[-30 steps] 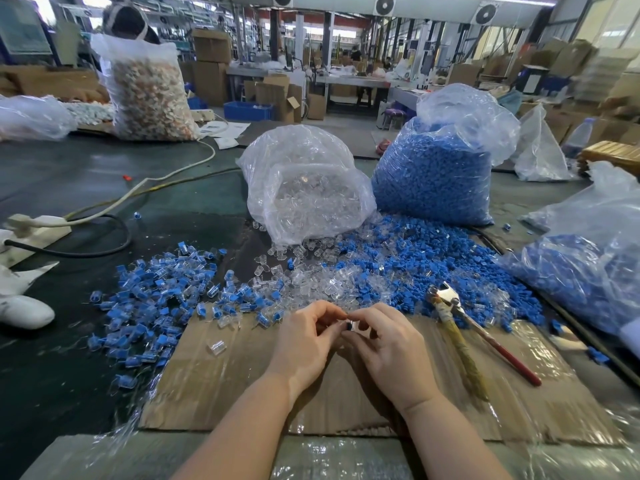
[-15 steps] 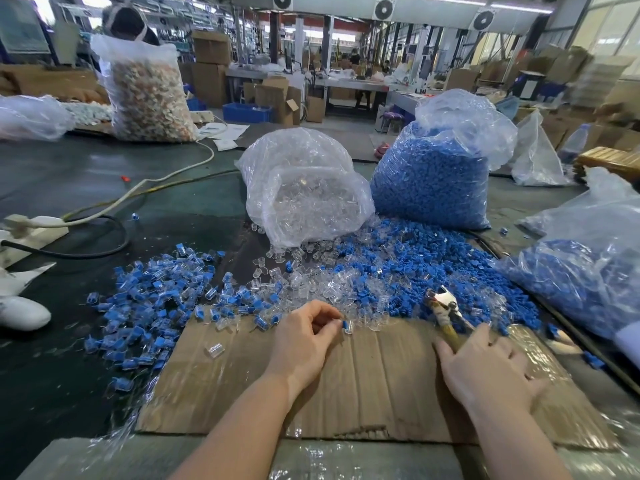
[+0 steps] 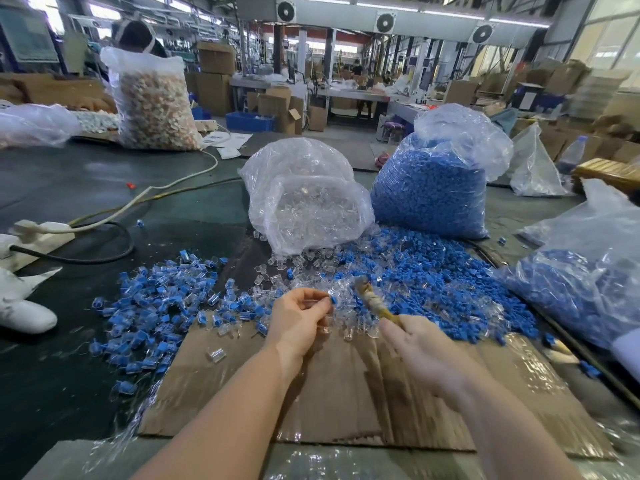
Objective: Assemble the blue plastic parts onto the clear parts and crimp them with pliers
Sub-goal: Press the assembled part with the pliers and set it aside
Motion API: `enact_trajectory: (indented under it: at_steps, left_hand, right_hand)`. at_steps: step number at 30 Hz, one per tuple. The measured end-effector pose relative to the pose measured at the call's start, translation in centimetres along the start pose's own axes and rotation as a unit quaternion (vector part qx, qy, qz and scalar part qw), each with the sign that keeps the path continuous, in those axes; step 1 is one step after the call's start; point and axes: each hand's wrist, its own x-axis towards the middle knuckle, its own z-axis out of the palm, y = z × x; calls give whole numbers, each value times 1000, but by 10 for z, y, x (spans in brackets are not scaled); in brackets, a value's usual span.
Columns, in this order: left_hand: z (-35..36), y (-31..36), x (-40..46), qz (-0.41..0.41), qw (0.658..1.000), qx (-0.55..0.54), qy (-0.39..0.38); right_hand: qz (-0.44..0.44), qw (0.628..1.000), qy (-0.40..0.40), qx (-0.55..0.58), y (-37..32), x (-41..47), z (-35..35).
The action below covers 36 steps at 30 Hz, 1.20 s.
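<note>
Fingers of your left hand [image 3: 300, 317] are pinching one small joined piece [image 3: 331, 301], blue showing at the tips, and you are holding it up just above the far edge of the cardboard sheet [image 3: 346, 393] that is lying on the bench [image 3: 69, 188]. Fingers of your right hand [image 3: 417, 344] are curling round the wrapped handle of the pliers [image 3: 372, 301], whose blurred head is pointing toward that piece; whether the jaws are standing apart or together is impossible to tell through the blur.

You are bringing tool and part together for the crimp, as it looks. To do it well, be turning the piece so the blue cap is facing the jaws squarely, and be keeping your fingertips behind the bite. Be squeezing steadily rather than snapping, since clear plastic is likely to crack or shoot sideways under a skewed grip.

Loose stock is lying close by: the heap of blue parts [image 3: 433, 275] and the clear parts [image 3: 298, 263] toward the far middle of the bench, spilling from their bags, and finished pieces [image 3: 156, 306] piling up toward the left edge.

No brand, label or readable writing is showing anywhere on the bags, tool or cardboard.
</note>
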Motion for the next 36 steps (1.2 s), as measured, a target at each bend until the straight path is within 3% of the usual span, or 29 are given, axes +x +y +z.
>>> enact_trajectory:
  at_steps: [5, 9, 22, 27, 32, 36]
  left_hand:
    - [-1, 6, 6, 11, 999, 21, 23]
    - [-3, 7, 9, 11, 998, 41, 50]
    - [-3, 9, 11, -11, 996, 15, 84]
    - [-4, 12, 12, -62, 992, -62, 87]
    - [-4, 10, 11, -1, 995, 22, 102]
    - [-4, 11, 11, -4, 996, 9, 93]
  right_hand:
    - [28, 991, -88, 99, -11, -8, 3]
    - [33, 982, -106, 151, -19, -12, 2]
    - [16, 984, -88, 157, -23, -12, 4]
    - [-2, 986, -97, 134, -20, -11, 2]
    - [-15, 985, -107, 134, -19, -13, 0]
    - [-39, 983, -118, 132, -20, -15, -1]
